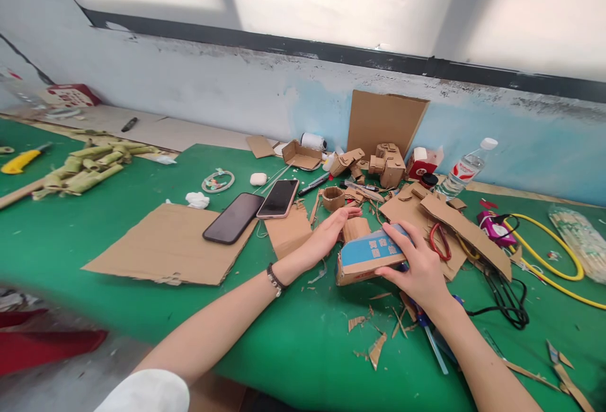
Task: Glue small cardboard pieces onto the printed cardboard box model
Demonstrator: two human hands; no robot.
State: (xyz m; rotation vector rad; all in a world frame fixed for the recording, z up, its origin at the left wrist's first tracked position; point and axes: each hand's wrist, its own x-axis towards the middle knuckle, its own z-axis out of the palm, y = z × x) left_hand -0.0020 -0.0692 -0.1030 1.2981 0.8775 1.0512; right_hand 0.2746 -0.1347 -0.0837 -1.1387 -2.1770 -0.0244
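Observation:
My right hand (419, 264) grips the end of a small cardboard box (372, 251) with a blue printed top, thumb at the near side and fingers over the top. My left hand (331, 232) is held flat with its fingers stretched out, beside a curved cardboard piece (356, 229) at the box's far side. I cannot tell whether the palm touches that piece. Beneath my right wrist lies a blue tool with a translucent stick (435, 346), partly hidden. Cardboard scraps (377, 350) lie in front of the box.
Two phones (234, 217) lie left of my hands, one partly on a flat cardboard sheet (161, 245). Behind are a cardboard camera model (389, 164), a cardboard ring (332, 198) and a water bottle (466, 169). Red-handled pliers (440, 241) and a yellow cable (565, 245) are at right.

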